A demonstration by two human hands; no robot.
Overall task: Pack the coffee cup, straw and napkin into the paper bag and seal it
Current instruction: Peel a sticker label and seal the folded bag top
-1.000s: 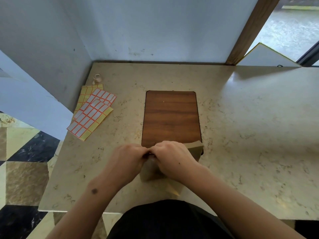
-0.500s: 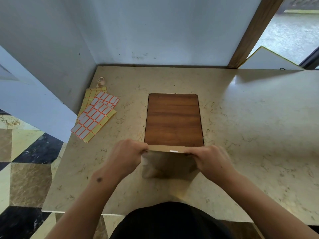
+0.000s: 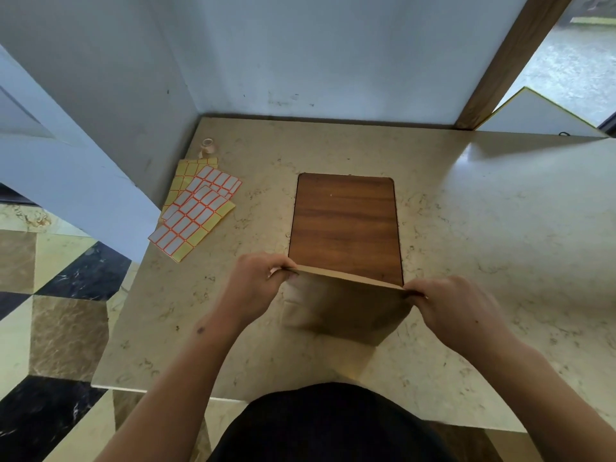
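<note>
Here the left hand (image 3: 258,288) pinches the left corner of the paper bag's (image 3: 343,311) folded top edge, fingers curled over it, while the right hand (image 3: 453,311) pinches the right corner in the same way, so the flattened top stretches in a straight line between the two grips. The bag stands upright on the marble table (image 3: 483,228), near the front edge and close to the person's body, its top overlapping the near end of the wooden board (image 3: 345,225) set into the tabletop. What is inside the bag cannot be seen. Further left, well apart from the bag, sheets of white labels (image 3: 196,211) with orange borders lie fanned on the table near the wall, and a small roll of tape (image 3: 208,146) sits just behind them.
</note>
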